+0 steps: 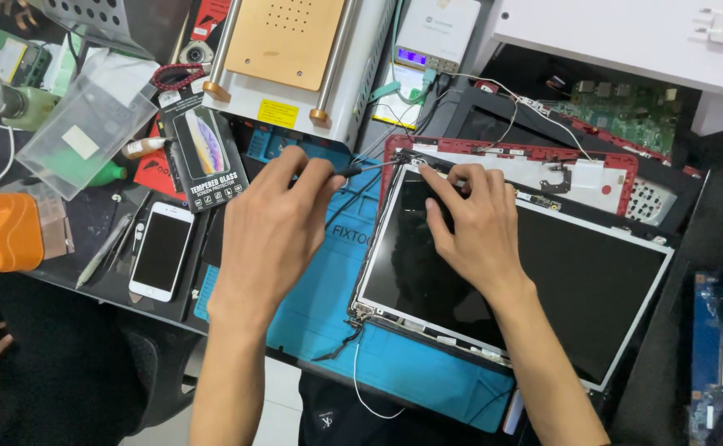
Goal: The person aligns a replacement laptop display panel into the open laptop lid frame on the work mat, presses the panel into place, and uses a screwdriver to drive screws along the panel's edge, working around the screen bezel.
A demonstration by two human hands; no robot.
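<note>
Black slim screwdriver [353, 169] pinched in left hand [274, 227] fingers; right hand [473, 223] fingers spread flat, steadying glossy black laptop screen panel [543, 281] corner.

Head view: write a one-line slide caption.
Left hand works a screwdriver at the laptop screen panel's top corner while the right hand steadies it.

Dark bench [97, 216]: blue mat [328, 322] at front edge, white phone [161, 251] left of it, orange object [2, 233], possibly tape dispenser, at left edge.
</note>
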